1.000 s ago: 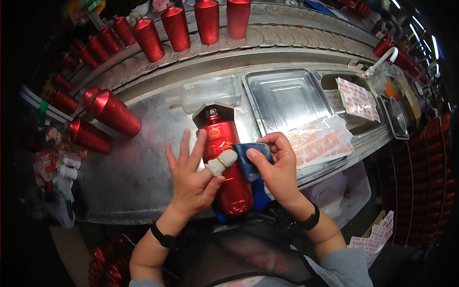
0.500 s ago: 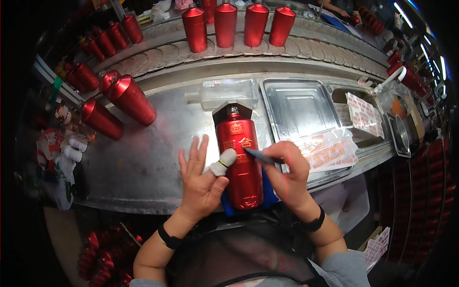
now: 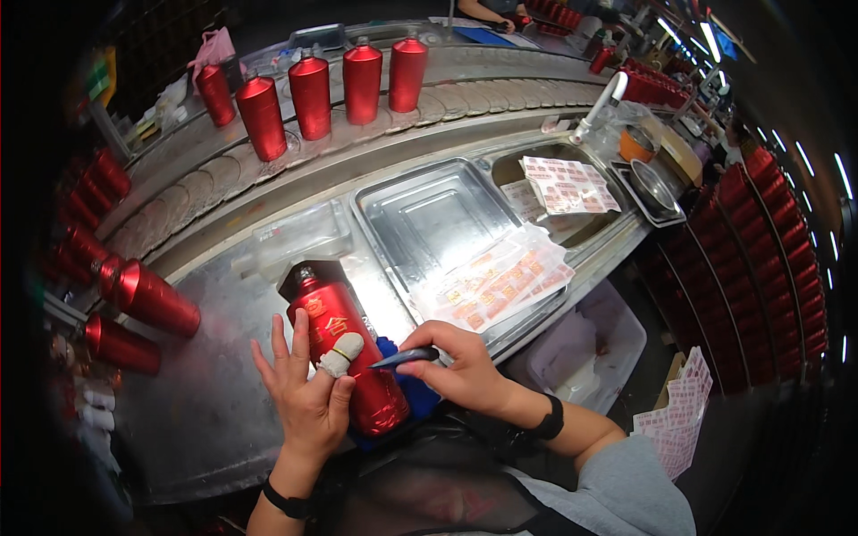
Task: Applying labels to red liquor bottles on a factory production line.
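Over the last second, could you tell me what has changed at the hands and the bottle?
The right hand turned from lying against the red bottle with the blue cloth to pinching a thin dark tool, tip toward the bottle. The left hand stayed flat on the bottle, its bandaged finger on top. The bottle remains lying on the metal bench.

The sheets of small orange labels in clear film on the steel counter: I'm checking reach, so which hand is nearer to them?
Right. The right hand lies just below the sheets of small orange labels, holding a dark tool; the left hand rests on the red bottle, farther left.
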Motion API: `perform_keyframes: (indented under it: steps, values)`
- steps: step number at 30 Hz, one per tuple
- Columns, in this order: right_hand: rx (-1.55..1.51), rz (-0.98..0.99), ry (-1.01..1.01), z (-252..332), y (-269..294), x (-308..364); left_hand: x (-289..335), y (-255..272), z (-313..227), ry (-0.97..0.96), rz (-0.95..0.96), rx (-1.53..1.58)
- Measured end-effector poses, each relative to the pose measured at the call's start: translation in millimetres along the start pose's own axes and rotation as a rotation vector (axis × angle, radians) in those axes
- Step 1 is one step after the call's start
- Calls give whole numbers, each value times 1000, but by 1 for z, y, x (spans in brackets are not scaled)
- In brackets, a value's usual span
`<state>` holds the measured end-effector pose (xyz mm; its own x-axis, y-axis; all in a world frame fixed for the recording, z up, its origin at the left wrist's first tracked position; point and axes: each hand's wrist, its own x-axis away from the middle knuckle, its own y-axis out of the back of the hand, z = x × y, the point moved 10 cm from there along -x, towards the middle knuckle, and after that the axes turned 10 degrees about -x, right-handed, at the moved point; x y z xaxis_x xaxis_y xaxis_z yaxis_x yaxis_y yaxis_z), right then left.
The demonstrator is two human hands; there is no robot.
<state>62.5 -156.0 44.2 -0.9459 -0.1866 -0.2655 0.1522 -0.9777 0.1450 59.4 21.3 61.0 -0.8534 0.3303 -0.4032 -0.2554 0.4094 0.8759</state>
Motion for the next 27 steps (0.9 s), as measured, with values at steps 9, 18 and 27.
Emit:
perform_keyframes:
  steps: [9,18,27]
  values:
    - [-41,-268,-512,-82,119,27,0,-13,4,4,-23,95]
    - [765,-341,-349,-58,215,15,-12,-12,14,54,-60,59]
    - [923,-538,-314,-51,271,45,-41,-16,28,126,-46,131]
